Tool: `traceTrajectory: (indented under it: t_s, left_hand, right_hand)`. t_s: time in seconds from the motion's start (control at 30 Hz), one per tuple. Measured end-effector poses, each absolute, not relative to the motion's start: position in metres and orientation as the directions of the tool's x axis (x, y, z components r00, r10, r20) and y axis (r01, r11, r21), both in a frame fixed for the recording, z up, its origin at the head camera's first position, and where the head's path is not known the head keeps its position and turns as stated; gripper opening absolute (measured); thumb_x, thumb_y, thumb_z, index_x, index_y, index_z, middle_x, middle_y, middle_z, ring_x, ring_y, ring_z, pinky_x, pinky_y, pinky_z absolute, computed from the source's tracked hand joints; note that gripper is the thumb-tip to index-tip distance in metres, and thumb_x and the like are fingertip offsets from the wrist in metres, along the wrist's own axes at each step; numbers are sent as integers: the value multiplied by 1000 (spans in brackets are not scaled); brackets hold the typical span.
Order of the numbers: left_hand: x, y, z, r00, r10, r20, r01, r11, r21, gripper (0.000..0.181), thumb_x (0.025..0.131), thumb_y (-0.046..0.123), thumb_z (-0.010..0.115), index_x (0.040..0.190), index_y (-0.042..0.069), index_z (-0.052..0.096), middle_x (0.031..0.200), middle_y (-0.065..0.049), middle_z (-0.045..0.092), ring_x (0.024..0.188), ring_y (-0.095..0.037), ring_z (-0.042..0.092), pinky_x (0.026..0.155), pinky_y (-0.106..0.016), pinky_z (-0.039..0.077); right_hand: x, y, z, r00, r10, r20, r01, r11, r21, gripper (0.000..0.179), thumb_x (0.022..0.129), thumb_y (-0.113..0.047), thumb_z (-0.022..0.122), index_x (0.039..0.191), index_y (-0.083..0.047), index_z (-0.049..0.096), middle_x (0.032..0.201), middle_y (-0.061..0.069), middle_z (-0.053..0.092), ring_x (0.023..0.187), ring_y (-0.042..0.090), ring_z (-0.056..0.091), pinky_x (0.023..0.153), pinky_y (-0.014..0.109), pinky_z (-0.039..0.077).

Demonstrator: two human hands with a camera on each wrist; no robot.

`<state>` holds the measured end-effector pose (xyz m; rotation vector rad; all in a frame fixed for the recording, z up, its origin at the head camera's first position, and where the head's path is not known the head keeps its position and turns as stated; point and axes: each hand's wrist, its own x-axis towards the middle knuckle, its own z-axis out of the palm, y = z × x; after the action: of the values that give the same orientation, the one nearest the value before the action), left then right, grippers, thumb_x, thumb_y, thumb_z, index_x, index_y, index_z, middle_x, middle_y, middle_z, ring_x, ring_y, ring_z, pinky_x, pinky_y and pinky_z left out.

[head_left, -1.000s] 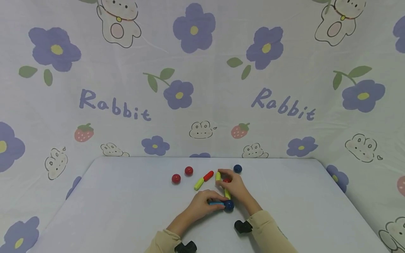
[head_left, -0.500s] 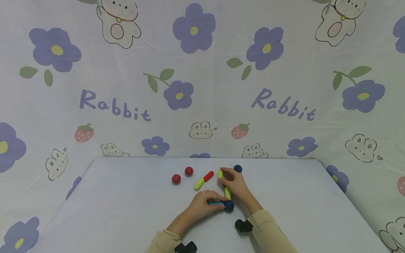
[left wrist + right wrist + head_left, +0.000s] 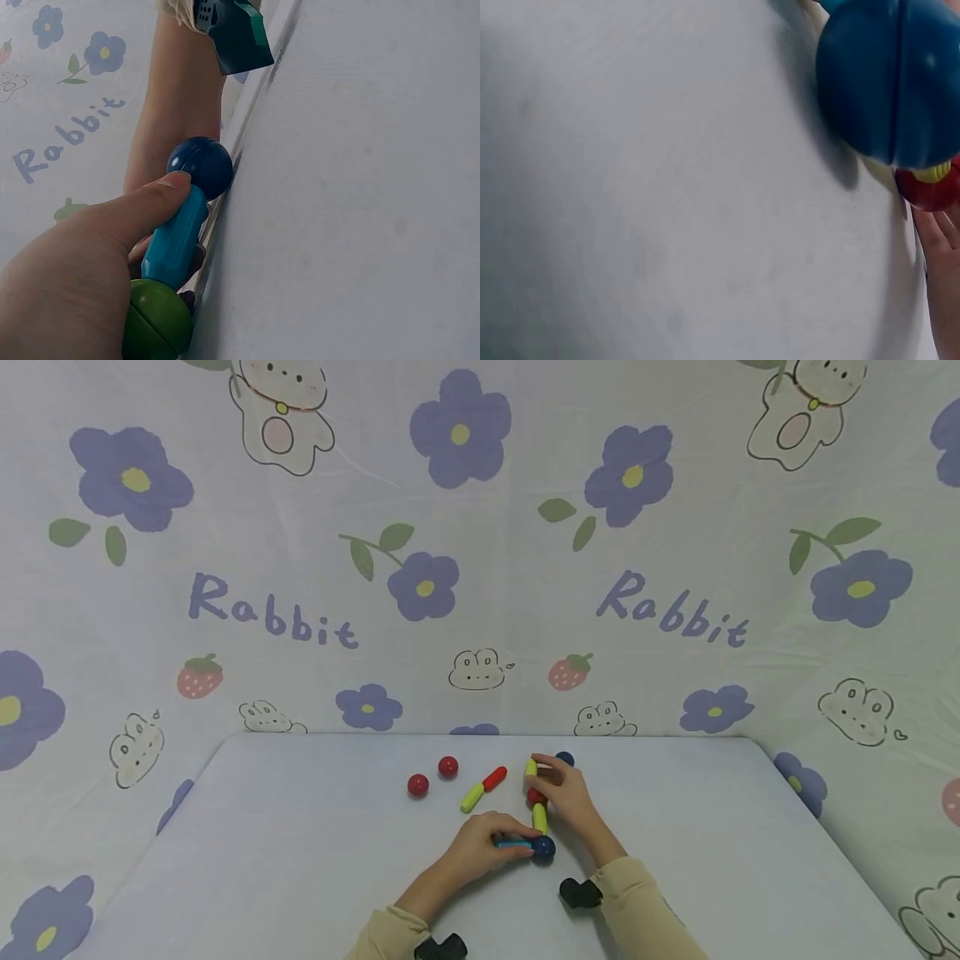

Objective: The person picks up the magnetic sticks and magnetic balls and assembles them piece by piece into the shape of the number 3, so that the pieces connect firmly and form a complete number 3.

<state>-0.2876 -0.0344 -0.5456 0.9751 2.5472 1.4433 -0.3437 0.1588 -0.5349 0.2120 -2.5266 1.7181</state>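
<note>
My left hand (image 3: 480, 845) pinches a light-blue rod (image 3: 172, 244) between thumb and fingers. A dark blue ball (image 3: 202, 165) sits on one end of this rod and a green ball (image 3: 157, 322) on the other. From the blue ball a yellow-green rod (image 3: 540, 818) runs away to a red ball (image 3: 536, 797). My right hand (image 3: 568, 793) pinches another yellow-green rod (image 3: 531, 768) at the far side of that red ball, their ends close together. In the right wrist view the blue ball (image 3: 892, 82) looms large, with the red ball (image 3: 930, 187) behind it.
Two red balls (image 3: 417, 785) lie to the left on the white table (image 3: 300, 843). Nearer the hands is a red rod (image 3: 495, 778) end to end with a yellow-green rod (image 3: 472, 797). Behind the right hand another dark blue ball (image 3: 566, 759) is partly hidden.
My right hand has shifted the held yellow-green rod to the right, from beside the red ball into line with it. The left hand has stayed in place.
</note>
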Motion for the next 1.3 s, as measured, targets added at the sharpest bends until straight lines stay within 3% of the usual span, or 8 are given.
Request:
traceTrajectory:
  t_s: [0.83, 1.3]
  left_hand:
    - [-284, -33, -542, -806, 540, 244, 487, 370, 791, 25, 85, 29, 75, 110, 27, 75, 102, 10, 75, 87, 0, 59, 75, -16, 48]
    - [-285, -34, -544, -807, 541, 238, 482, 371, 794, 24, 85, 31, 74, 109, 27, 75, 101, 10, 75, 84, 0, 57, 75, -16, 49]
  right_hand:
    - [-345, 165, -540, -998, -33, 61, -68, 287, -956, 45, 93, -14, 64, 137, -9, 55, 143, 14, 54, 132, 32, 53, 112, 49, 41]
    - [-345, 163, -542, -996, 5, 90, -85, 256, -963, 41, 94, -14, 61, 134, -7, 57, 138, 16, 58, 131, 30, 53, 112, 48, 41]
